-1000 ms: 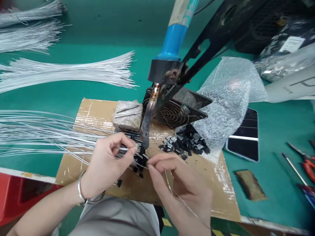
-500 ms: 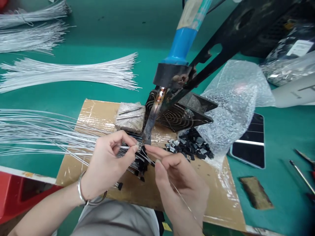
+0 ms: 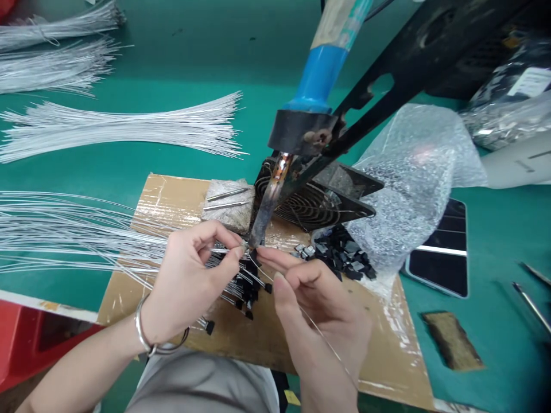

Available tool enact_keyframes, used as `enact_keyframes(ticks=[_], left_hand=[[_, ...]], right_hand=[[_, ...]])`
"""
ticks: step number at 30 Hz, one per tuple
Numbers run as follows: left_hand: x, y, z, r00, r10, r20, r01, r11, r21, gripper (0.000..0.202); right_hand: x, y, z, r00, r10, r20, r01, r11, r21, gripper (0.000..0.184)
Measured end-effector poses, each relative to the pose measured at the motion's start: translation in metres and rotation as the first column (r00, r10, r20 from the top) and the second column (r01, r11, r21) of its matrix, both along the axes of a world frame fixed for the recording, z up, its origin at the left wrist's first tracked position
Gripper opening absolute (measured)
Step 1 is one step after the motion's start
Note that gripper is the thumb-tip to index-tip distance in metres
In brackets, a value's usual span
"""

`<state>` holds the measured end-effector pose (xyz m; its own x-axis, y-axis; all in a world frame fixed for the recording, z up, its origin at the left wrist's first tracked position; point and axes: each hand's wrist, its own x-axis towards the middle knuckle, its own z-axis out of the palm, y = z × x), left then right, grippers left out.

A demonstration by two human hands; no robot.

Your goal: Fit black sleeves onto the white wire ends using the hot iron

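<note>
A blue-handled soldering iron [image 3: 318, 86] hangs in a black stand, its tip [image 3: 258, 232] pointing down over a taped cardboard sheet [image 3: 172, 201]. My left hand [image 3: 193, 275] pinches a thin white wire [image 3: 221, 250] and holds its end at the tip. My right hand [image 3: 318, 304] is closed in a pinch just right of the tip, on a thin strand of solder wire [image 3: 327, 347] that trails back over my wrist. Finished wires with small black parts [image 3: 247, 284] lie between my hands.
Bundles of white wires [image 3: 120, 126] lie on the green mat at left. A pile of small black components [image 3: 340, 255] spills from a bubble-wrap bag [image 3: 408, 172]. A fan grille [image 3: 310, 201], a grey sponge block [image 3: 228, 203], a phone [image 3: 443, 258] and hand tools [image 3: 534, 298] lie around.
My right hand has moved up and left, bringing the solder strand from lower on the cardboard to the iron's tip. My left hand has raised its wire end to the tip.
</note>
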<state>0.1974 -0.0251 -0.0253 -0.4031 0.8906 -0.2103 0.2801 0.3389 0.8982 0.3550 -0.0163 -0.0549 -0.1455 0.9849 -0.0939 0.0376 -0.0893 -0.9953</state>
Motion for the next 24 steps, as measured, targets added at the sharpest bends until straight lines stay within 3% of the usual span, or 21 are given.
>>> enact_keyframes(ticks=[24], left_hand=[[-0.0017,-0.0001,0.0036,1.0,0.01,0.02,-0.01,1.0,0.022,0.008]], right_hand=[[-0.0014,0.0006,0.0046,0.998,-0.021,-0.064,0.021,1.0,-0.004,0.02]])
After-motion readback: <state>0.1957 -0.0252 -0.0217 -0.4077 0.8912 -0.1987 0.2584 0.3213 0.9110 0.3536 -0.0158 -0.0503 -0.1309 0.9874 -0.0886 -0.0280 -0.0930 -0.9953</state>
